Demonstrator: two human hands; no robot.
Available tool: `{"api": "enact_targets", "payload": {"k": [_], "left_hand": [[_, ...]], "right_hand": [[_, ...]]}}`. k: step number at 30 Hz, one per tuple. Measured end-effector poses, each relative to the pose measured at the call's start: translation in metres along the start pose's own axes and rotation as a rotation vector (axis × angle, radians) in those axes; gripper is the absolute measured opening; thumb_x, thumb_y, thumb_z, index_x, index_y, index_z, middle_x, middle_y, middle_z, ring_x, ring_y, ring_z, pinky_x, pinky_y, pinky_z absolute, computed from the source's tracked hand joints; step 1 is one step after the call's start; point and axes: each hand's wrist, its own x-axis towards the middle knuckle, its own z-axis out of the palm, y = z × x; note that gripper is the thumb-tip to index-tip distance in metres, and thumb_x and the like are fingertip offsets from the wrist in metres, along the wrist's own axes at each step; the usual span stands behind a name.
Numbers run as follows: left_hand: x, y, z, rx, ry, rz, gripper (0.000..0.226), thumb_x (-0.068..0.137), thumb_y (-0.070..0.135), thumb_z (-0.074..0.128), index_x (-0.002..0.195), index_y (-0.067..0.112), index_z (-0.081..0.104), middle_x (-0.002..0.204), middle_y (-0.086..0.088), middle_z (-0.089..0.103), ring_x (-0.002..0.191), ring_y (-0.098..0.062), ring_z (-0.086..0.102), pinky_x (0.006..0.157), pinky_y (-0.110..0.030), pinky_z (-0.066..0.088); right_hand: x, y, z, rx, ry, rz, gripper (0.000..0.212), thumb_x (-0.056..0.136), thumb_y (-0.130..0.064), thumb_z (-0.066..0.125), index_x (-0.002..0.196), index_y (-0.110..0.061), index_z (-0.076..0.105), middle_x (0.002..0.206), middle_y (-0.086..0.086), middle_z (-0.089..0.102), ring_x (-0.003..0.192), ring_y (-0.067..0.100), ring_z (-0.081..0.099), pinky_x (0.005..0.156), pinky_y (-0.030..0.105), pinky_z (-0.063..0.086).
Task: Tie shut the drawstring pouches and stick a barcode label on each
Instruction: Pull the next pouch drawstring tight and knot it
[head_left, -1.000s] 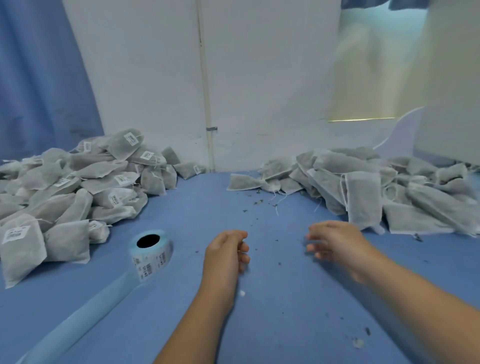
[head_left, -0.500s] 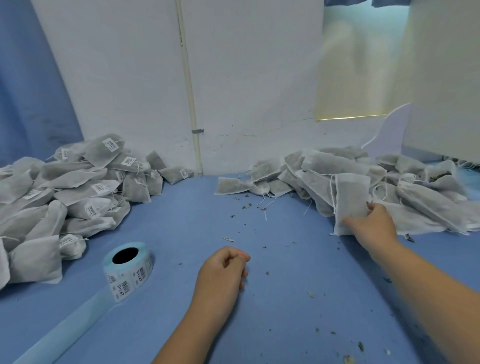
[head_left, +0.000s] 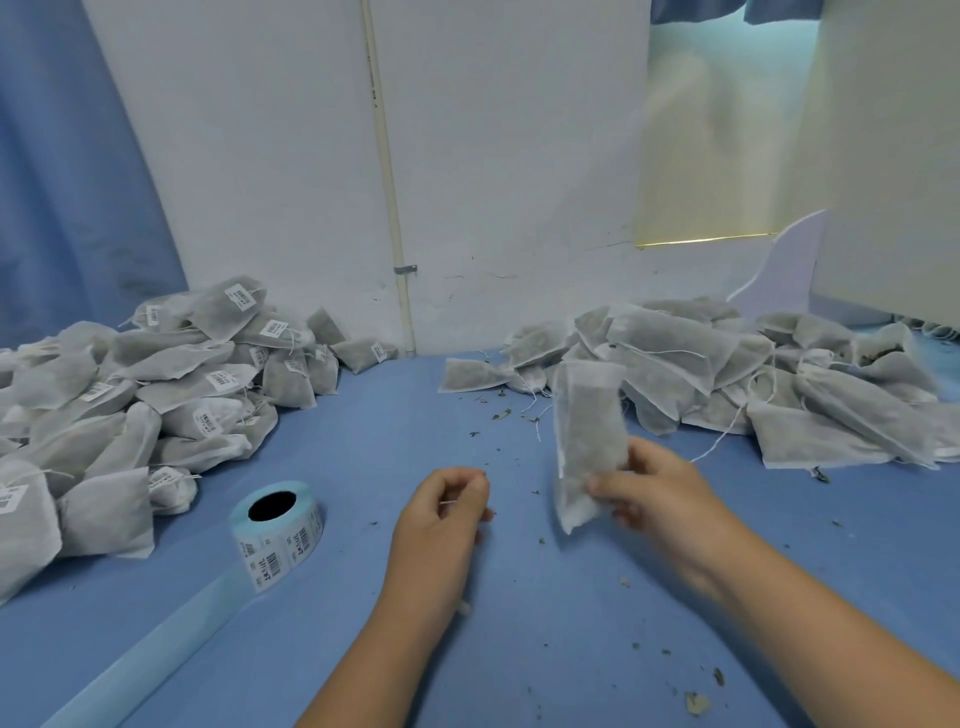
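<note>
soft even light, bluish cast; right hand (head_left: 655, 498) motion-blurred; wide-angle bending at edges.

The left hand (head_left: 441, 514) and right hand (head_left: 660, 493) are bare, as are both forearms (head_left: 395, 644).

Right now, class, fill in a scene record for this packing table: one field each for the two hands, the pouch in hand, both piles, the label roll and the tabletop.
Left hand: fingers curled, holding no pouch
Right hand: grips one pouch by its lower part
Held pouch: roughly upright, no label showing
Left pile: pouches with barcode labels
Right pile: pouches without visible labels, strings loose
Label roll: beside the left pile, liner strip trailing toward the camera
Table: blue, scattered with dried crumbs
</note>
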Motion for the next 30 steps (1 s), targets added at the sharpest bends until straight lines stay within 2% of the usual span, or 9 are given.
{"api": "enact_targets", "payload": {"k": [5, 8, 11, 14, 16, 20, 24, 26, 30], "left_hand": [[-0.006, 0.003, -0.002, -0.033, -0.201, 0.013, 0.032, 0.100, 0.040, 0.043, 0.104, 0.021, 0.069, 0.107, 0.001, 0.073, 0.101, -0.016, 0.069, 0.092, -0.040, 0.052], [-0.013, 0.007, 0.002, -0.044, -0.354, 0.027, 0.052, 0.092, 0.057, 0.045, 0.101, 0.011, 0.067, 0.099, -0.013, 0.073, 0.094, -0.024, 0.069, 0.077, -0.034, 0.050], [-0.016, 0.010, 0.007, -0.046, -0.359, 0.092, 0.040, 0.082, 0.053, 0.056, 0.089, 0.014, 0.065, 0.082, -0.004, 0.068, 0.079, -0.017, 0.063, 0.072, -0.030, 0.047], [-0.017, 0.008, 0.010, -0.041, -0.287, 0.124, 0.025, 0.078, 0.043, 0.063, 0.091, 0.021, 0.066, 0.083, 0.005, 0.070, 0.079, -0.011, 0.065, 0.071, -0.024, 0.048], [-0.016, 0.007, 0.009, -0.023, -0.182, 0.160, 0.021, 0.075, 0.041, 0.066, 0.091, 0.027, 0.065, 0.086, 0.011, 0.071, 0.079, -0.004, 0.066, 0.069, -0.018, 0.047], [-0.014, 0.007, 0.005, 0.064, -0.043, 0.221, 0.021, 0.071, 0.043, 0.070, 0.088, 0.041, 0.058, 0.091, 0.023, 0.066, 0.078, 0.005, 0.062, 0.063, -0.008, 0.044], [-0.015, 0.008, 0.005, 0.095, -0.038, 0.233, 0.029, 0.068, 0.042, 0.072, 0.090, 0.046, 0.053, 0.096, 0.026, 0.063, 0.085, 0.005, 0.061, 0.067, -0.008, 0.044], [-0.017, 0.008, 0.006, 0.092, -0.060, 0.229, 0.033, 0.068, 0.038, 0.073, 0.094, 0.046, 0.054, 0.097, 0.022, 0.064, 0.089, 0.005, 0.061, 0.070, -0.009, 0.045], [-0.020, 0.008, 0.007, 0.119, -0.145, 0.232, 0.046, 0.068, 0.038, 0.071, 0.111, 0.044, 0.054, 0.103, 0.012, 0.062, 0.093, 0.000, 0.061, 0.075, -0.012, 0.047]], "right_hand": [[-0.021, 0.003, 0.030, 0.174, -0.342, 0.134, 0.031, 0.060, -0.006, 0.066, 0.089, -0.011, 0.073, 0.076, 0.005, 0.061, 0.058, 0.012, 0.047, 0.056, 0.026, 0.034], [-0.028, 0.008, 0.040, 0.161, -0.388, 0.154, 0.024, 0.061, -0.004, 0.064, 0.083, -0.010, 0.073, 0.068, 0.006, 0.057, 0.052, 0.012, 0.043, 0.048, 0.023, 0.034], [-0.032, 0.008, 0.042, 0.064, -0.321, 0.123, 0.016, 0.062, -0.007, 0.065, 0.074, -0.013, 0.072, 0.067, 0.009, 0.059, 0.055, 0.014, 0.050, 0.050, 0.025, 0.040], [-0.033, 0.006, 0.038, -0.056, -0.228, 0.072, 0.015, 0.067, -0.013, 0.065, 0.080, -0.014, 0.072, 0.070, 0.006, 0.066, 0.061, 0.018, 0.057, 0.056, 0.028, 0.047], [-0.033, 0.002, 0.035, -0.022, -0.141, 0.068, 0.009, 0.079, -0.014, 0.067, 0.085, -0.013, 0.073, 0.079, 0.003, 0.073, 0.060, 0.018, 0.061, 0.055, 0.029, 0.048], [-0.035, -0.011, 0.028, 0.095, 0.014, 0.048, 0.020, 0.089, -0.029, 0.059, 0.086, -0.015, 0.073, 0.087, 0.002, 0.074, 0.060, 0.017, 0.064, 0.057, 0.030, 0.048], [-0.044, -0.021, 0.027, -0.060, 0.126, -0.222, 0.009, 0.082, -0.034, 0.067, 0.091, -0.032, 0.069, 0.094, -0.010, 0.069, 0.065, 0.012, 0.066, 0.059, 0.023, 0.050], [-0.047, -0.021, 0.027, -0.201, 0.111, -0.379, 0.020, 0.080, -0.028, 0.072, 0.097, -0.039, 0.066, 0.099, -0.014, 0.063, 0.068, 0.010, 0.063, 0.061, 0.016, 0.048], [-0.047, -0.019, 0.030, -0.414, 0.101, -0.546, 0.023, 0.077, -0.016, 0.075, 0.093, -0.032, 0.068, 0.096, -0.011, 0.056, 0.073, 0.008, 0.057, 0.063, 0.011, 0.043]]}}
